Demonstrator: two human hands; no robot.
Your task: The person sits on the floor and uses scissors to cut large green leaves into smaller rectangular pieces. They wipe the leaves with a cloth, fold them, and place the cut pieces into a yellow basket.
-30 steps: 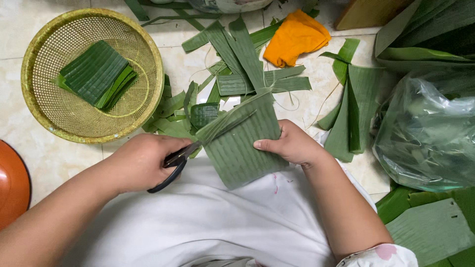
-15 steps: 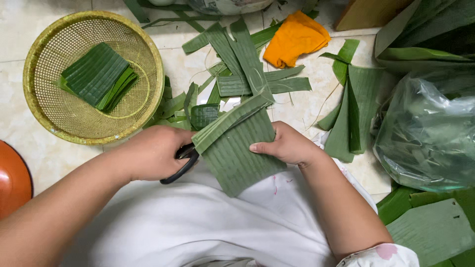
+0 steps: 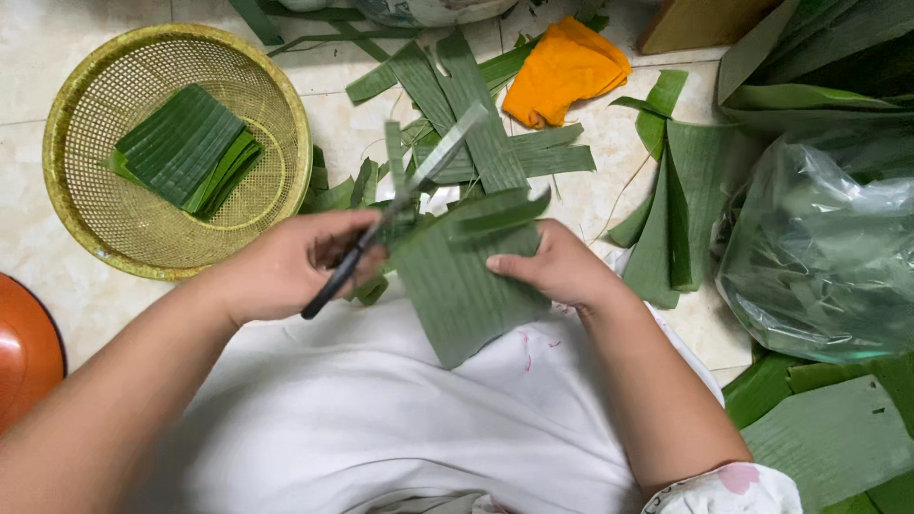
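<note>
My left hand [image 3: 286, 266] grips black-handled scissors [image 3: 400, 205], whose blades point up and to the right above the leaf's top edge. My right hand [image 3: 557, 271] holds a folded rectangle of green banana leaf [image 3: 457, 286] over my lap, which is covered in white cloth. A narrow cut strip [image 3: 500, 211] lies loose along the leaf's top edge, just under the blades.
A yellow woven basket [image 3: 86, 219] at upper left holds a stack of cut leaf pieces [image 3: 181, 148]. Leaf trimmings [image 3: 457, 86] litter the tiled floor beside an orange cloth [image 3: 562, 71]. At right are a plastic bag of leaves [image 3: 819, 247] and an orange-red rim [image 3: 29, 352] at left.
The scissors have swung up and rightward across the leaf's top edge, and a thin strip has separated there. My right hand and the leaf tilted slightly.
</note>
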